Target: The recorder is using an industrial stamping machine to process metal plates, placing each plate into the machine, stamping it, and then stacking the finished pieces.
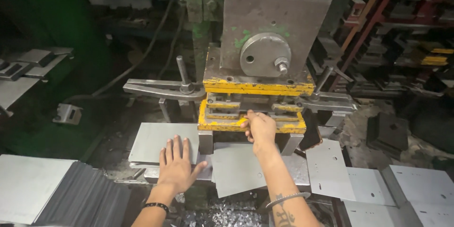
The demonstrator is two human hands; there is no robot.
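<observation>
My left hand (177, 165) lies flat, fingers spread, on a stack of grey sheet-metal blanks (151, 142) left of the press. My right hand (259, 127) reaches into the front of the yellow die (222, 124) of the press, fingers curled at the die's lower edge. Whether it grips anything there is hidden. A grey metal sheet (236, 170) lies under my right forearm, in front of the die. The grey press ram (274, 23) stands above the die.
Punched metal plates (331, 165) lie at the right, more (421, 189) at the lower right. A large stack of sheets (56, 194) sits at the lower left. Clamp arms (161, 89) stick out on both sides of the die. Metal scrap (227, 215) lies below.
</observation>
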